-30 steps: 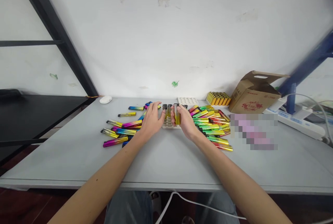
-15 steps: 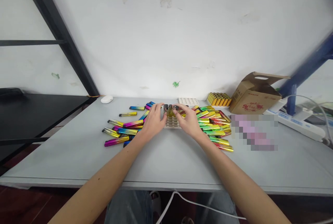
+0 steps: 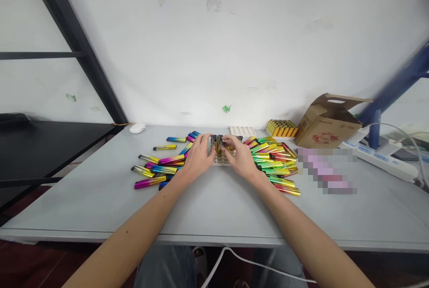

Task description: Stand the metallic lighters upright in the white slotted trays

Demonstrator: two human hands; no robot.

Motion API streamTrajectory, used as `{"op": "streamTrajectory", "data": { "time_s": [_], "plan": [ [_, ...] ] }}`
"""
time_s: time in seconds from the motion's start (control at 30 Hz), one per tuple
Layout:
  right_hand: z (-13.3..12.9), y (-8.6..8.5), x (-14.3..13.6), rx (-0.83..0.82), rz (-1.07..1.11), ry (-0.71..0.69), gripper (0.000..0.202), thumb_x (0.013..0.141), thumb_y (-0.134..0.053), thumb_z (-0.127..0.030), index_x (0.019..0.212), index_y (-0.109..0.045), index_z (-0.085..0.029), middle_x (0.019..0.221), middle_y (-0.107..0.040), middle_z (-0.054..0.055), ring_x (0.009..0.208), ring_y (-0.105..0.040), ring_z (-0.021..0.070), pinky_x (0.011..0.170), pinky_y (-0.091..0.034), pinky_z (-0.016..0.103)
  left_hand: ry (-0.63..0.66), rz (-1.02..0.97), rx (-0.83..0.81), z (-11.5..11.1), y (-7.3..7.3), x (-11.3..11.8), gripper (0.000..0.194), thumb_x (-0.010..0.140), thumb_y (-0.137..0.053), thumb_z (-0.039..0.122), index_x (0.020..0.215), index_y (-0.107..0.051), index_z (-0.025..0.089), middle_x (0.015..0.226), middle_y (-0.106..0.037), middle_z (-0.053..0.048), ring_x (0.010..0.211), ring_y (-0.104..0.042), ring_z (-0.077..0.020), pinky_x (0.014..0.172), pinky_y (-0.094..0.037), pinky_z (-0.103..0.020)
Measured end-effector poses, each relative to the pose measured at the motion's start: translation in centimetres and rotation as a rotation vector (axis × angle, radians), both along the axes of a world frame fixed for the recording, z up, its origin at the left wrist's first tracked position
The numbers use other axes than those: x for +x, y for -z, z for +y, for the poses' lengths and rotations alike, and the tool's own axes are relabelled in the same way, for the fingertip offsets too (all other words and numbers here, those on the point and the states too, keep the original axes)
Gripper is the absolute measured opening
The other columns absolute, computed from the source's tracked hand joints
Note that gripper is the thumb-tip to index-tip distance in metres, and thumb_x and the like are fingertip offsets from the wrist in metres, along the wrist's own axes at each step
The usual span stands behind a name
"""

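Note:
Between my hands a pale tray with rows of holes [image 3: 221, 159] lies on the table, partly hidden by my fingers. Several lighters with dark tops [image 3: 219, 139] stand upright at its far side. My left hand [image 3: 200, 154] is at the tray's left, thumb and fingers closed around a lighter [image 3: 213, 140]. At the right, my right hand [image 3: 240, 156] pinches another lighter [image 3: 223, 144] by its dark top, slightly tilted, over the tray. Shiny loose lighters in blue, purple and yellow [image 3: 171, 159] lie left of my hands; green, red and yellow ones [image 3: 276, 163] lie to the right.
At the back stand a second pale tray [image 3: 242, 131] and a tray filled with upright yellow lighters [image 3: 282, 128]. An open cardboard box [image 3: 330, 123] is beside them. A power strip [image 3: 387, 158] with cables lies at the right, and a white rounded device [image 3: 137, 128] at the back left.
My right hand has shifted slightly left and down, bringing its lighter closer to the upright ones. My left hand has barely moved.

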State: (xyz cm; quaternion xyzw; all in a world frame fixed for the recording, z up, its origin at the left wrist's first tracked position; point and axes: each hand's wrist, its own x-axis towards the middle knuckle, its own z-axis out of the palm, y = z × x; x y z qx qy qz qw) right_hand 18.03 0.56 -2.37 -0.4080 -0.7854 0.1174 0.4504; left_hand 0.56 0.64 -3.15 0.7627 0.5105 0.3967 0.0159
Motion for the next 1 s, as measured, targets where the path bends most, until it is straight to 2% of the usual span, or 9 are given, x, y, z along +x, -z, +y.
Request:
{"op": "streamTrajectory", "data": {
  "time_s": [0.13, 0.2, 0.27, 0.37, 0.47, 0.7, 0.87, 1.0],
  "plan": [
    [-0.1, -0.2, 0.0, 0.217, -0.124, 0.095, 0.023, 0.089, -0.054, -0.018, 0.109, -0.065, -0.022, 0.110, -0.069, 0.007, 0.104, -0.061, 0.0236, 0.094, -0.050, 0.041, -0.003, 0.011, 0.011, 0.0, 0.0, 0.0, 0.038, 0.089, -0.047, 0.021, 0.127, -0.044, 0.020, 0.121, -0.053, -0.012, 0.113, -0.055, -0.0257, 0.097, -0.047, -0.042],
    [-0.1, -0.4, 0.1, 0.323, -0.197, 0.174, 0.025, 0.089, -0.054, -0.018, 0.110, -0.068, -0.022, 0.122, -0.064, 0.009, 0.120, -0.052, 0.0265, 0.103, -0.044, 0.045, -0.006, 0.012, 0.018, 0.1, 0.0, 0.0, 0.039, 0.088, -0.048, 0.020, 0.126, -0.045, 0.020, 0.121, -0.054, -0.011, 0.113, -0.055, -0.0254, 0.097, -0.047, -0.042],
    [-0.2, -0.5, 0.2, 0.362, -0.277, 0.237, 0.030, 0.089, -0.054, -0.019, 0.115, -0.068, -0.023, 0.134, -0.055, 0.010, 0.131, -0.041, 0.0299, 0.107, -0.039, 0.049, -0.010, 0.013, 0.019, 0.1, -0.1, 0.0, 0.039, 0.087, -0.048, 0.020, 0.126, -0.045, 0.019, 0.122, -0.054, -0.012, 0.112, -0.056, -0.0251, 0.097, -0.047, -0.042],
    [-0.5, -0.5, 0.2, 0.326, -0.390, 0.258, 0.041, 0.088, -0.055, -0.020, 0.128, -0.062, -0.024, 0.145, -0.045, 0.012, 0.139, -0.030, 0.0346, 0.107, -0.037, 0.054, -0.028, 0.024, 0.010, -0.2, -0.3, 0.2, 0.037, 0.089, -0.047, 0.023, 0.126, -0.046, 0.018, 0.123, -0.055, -0.012, 0.114, -0.055, -0.0255, 0.097, -0.046, -0.041],
    [-0.7, -0.3, 0.0, 0.277, -0.437, 0.262, 0.049, 0.087, -0.054, -0.023, 0.136, -0.054, -0.022, 0.148, -0.041, 0.014, 0.142, -0.026, 0.0367, 0.108, -0.036, 0.055, -0.091, 0.043, -0.004, -0.8, -0.9, 0.4, 0.036, 0.094, -0.044, 0.033, 0.126, -0.049, 0.017, 0.123, -0.056, -0.012, 0.115, -0.054, -0.0262, 0.098, -0.045, -0.041],
    [-0.7, 0.0, -0.3, 0.240, -0.347, 0.317, 0.050, 0.088, -0.050, -0.026, 0.136, -0.050, -0.010, 0.142, -0.048, 0.018, 0.142, -0.028, 0.0328, 0.114, -0.031, 0.051, -0.476, 0.297, -0.028, -1.4, -2.2, -0.2, 0.048, 0.098, -0.032, 0.046, 0.125, -0.054, 0.014, 0.119, -0.060, -0.017, 0.110, -0.056, -0.0356, 0.094, -0.041, -0.052],
    [-0.7, 0.0, -0.5, 0.227, -0.321, 0.322, 0.044, 0.088, -0.051, -0.026, 0.128, -0.055, -0.011, 0.136, -0.052, 0.018, 0.139, -0.032, 0.0327, 0.114, -0.033, 0.051, -0.671, 0.400, -0.255, -0.7, -2.0, -1.5, 0.058, 0.095, -0.027, 0.055, 0.122, -0.056, 0.011, 0.120, -0.058, -0.024, 0.115, -0.051, -0.0461, 0.094, -0.031, -0.069],
    [-0.8, 0.0, -0.5, 0.211, -0.316, 0.298, 0.043, 0.087, -0.052, -0.026, 0.127, -0.055, -0.010, 0.135, -0.053, 0.018, 0.138, -0.034, 0.0327, 0.113, -0.033, 0.051, -0.640, 0.318, -0.446, -0.2, -2.0, -2.3, 0.067, 0.093, -0.023, 0.061, 0.126, -0.054, 0.011, 0.128, -0.054, -0.028, 0.123, -0.043, -0.0509, 0.088, -0.038, -0.066]
  ]
}}
